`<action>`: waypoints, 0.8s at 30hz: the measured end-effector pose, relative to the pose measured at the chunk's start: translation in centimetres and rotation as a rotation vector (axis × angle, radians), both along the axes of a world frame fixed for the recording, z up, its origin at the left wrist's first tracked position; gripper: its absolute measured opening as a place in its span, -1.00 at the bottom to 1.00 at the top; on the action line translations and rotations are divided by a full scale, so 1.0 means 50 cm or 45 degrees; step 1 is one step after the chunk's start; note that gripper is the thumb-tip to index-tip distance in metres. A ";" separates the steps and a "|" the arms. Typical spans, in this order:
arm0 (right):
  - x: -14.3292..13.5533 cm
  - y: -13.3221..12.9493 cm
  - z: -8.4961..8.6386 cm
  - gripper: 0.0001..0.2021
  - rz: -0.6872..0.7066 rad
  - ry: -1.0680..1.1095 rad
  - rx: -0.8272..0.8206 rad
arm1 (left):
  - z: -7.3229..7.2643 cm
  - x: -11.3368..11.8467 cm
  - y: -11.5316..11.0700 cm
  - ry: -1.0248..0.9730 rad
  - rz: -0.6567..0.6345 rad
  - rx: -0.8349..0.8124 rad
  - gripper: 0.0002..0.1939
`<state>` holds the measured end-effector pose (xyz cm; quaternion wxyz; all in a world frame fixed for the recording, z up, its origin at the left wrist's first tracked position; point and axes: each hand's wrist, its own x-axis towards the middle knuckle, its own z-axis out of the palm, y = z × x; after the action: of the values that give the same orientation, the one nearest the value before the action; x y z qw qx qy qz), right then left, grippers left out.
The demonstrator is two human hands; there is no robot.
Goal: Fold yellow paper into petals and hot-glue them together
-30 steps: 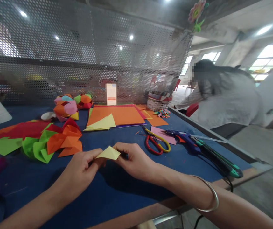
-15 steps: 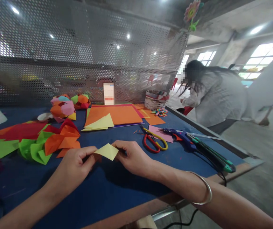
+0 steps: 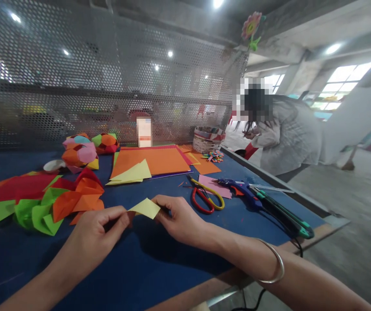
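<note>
A small piece of pale yellow paper [image 3: 146, 208], bent along a crease, is held above the blue tabletop [image 3: 120, 268]. My left hand [image 3: 103, 229] pinches its left corner between thumb and fingers. At the other end, my right hand [image 3: 177, 216] grips the paper's right corner, fingers curled behind it. Beyond them, more yellow paper [image 3: 132, 173] lies on a stack of orange sheets [image 3: 159, 159]. Folded green paper pieces [image 3: 39, 212] and orange ones [image 3: 80, 194] rest left of my hands.
Scissors with red and yellow handles [image 3: 206, 198], a blue glue gun [image 3: 245, 190] and a green-black cutter [image 3: 286, 214] lie to the right. Paper balls [image 3: 80, 152] and a woven basket [image 3: 208, 139] stand along the perforated metal panel [image 3: 172, 86]. A person [image 3: 283, 129] bends over beyond the table.
Both hands keep hold of the yellow paper, which looks nearly the same. The view has shifted slightly, moving the table things left and down. The other person's head is lower.
</note>
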<state>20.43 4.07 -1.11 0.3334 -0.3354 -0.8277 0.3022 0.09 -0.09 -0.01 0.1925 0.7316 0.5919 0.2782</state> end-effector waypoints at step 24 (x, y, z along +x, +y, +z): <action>-0.010 -0.019 0.002 -0.72 0.099 -0.081 -0.154 | -0.010 0.008 -0.002 -0.013 -0.228 0.021 -0.72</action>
<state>19.93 3.11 -1.02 0.2742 -0.3319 -0.8304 0.3536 0.51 -0.19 -0.52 0.2136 0.7817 0.5208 0.2683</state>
